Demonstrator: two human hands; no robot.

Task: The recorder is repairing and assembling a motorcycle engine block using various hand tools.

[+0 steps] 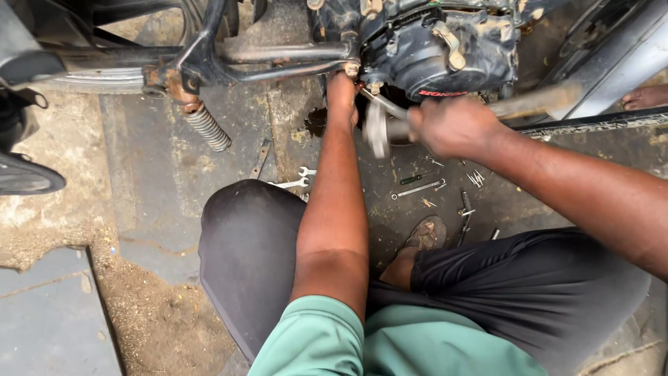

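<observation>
A motorcycle engine [431, 42] with a dirty black side cover hangs in a dark frame at the top. My left hand [342, 94] reaches under the engine and holds a thin metal rod [384, 104] against its underside. My right hand [452, 125] grips a hammer [390, 131] with a wooden handle [536, 103]; its steel head is blurred, close to the rod. I am squatting, with my knees in dark trousers below and a green shirt at the bottom.
Spanners [296, 179], a screwdriver [417, 178], pliers [465, 212] and small bits lie on the stained concrete floor. A rusty coil spring [206, 127] hangs at left. A tyre [28, 177] shows at the far left. Another person's foot [643, 96] is at the right edge.
</observation>
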